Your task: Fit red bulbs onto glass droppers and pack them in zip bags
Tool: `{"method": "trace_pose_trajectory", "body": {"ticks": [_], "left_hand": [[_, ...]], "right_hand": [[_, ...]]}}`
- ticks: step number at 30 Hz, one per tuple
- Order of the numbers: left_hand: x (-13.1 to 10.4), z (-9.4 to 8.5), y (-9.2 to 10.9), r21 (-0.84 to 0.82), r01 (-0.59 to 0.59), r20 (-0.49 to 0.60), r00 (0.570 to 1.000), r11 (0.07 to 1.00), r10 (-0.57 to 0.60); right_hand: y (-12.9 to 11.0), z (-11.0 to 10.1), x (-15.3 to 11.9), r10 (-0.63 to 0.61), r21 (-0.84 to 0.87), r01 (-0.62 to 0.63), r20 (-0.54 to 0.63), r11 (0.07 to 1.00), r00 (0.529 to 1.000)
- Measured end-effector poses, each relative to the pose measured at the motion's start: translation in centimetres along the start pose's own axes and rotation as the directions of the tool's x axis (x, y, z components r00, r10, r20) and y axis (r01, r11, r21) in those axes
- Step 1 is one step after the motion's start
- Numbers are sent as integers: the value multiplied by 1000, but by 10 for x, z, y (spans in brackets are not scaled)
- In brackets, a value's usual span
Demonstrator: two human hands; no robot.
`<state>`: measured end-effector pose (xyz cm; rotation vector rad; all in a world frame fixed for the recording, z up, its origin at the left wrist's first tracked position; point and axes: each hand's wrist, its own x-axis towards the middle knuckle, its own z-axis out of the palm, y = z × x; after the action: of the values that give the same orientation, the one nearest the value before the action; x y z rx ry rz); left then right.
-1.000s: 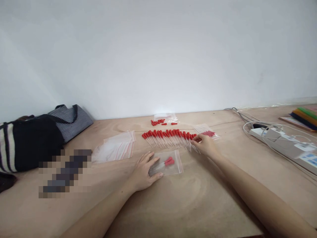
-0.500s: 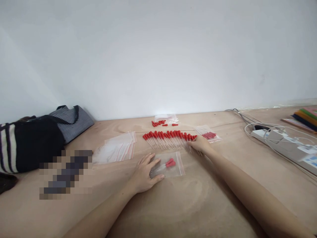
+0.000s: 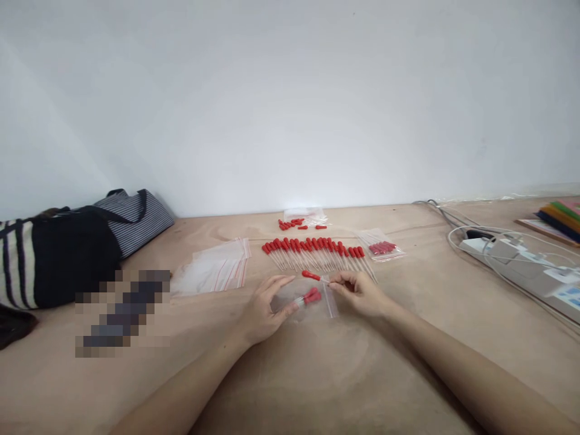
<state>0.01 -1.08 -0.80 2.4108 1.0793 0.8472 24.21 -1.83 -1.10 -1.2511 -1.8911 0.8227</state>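
Note:
My left hand (image 3: 267,308) rests at the left side of a clear zip bag (image 3: 329,307), thumb and fingers spread, the thumb touching the plastic. Inside this bag lie droppers with red bulbs (image 3: 312,295); their exact number is hard to make out. Pinched in my right hand (image 3: 356,291) is a dropper (image 3: 310,275), gripped near the tube's end, its red bulb pointing left above the bag. Just behind, a long row of droppers (image 3: 312,251) lies side by side, bulbs away from me.
Empty zip bags (image 3: 215,269) lie fanned out at left. A filled bag of droppers (image 3: 383,246) is at right; loose red bulbs (image 3: 290,224) lie near the wall. Cloth bags (image 3: 67,260) stand far left, a power strip (image 3: 521,260) with cables and coloured items (image 3: 562,217) far right.
My right hand has come from the row's right end to the bag, bringing a dropper with it. My left hand's fingers have shifted slightly on the bag.

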Motion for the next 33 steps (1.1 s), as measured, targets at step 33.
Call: {"method": "trace_pose_trajectory", "body": {"ticks": [33], "left_hand": [[2,7,7,-570,394,320,915,721,-248]], "right_hand": [[-20,20,-13,-373,-307,400,145,863,916]]}}
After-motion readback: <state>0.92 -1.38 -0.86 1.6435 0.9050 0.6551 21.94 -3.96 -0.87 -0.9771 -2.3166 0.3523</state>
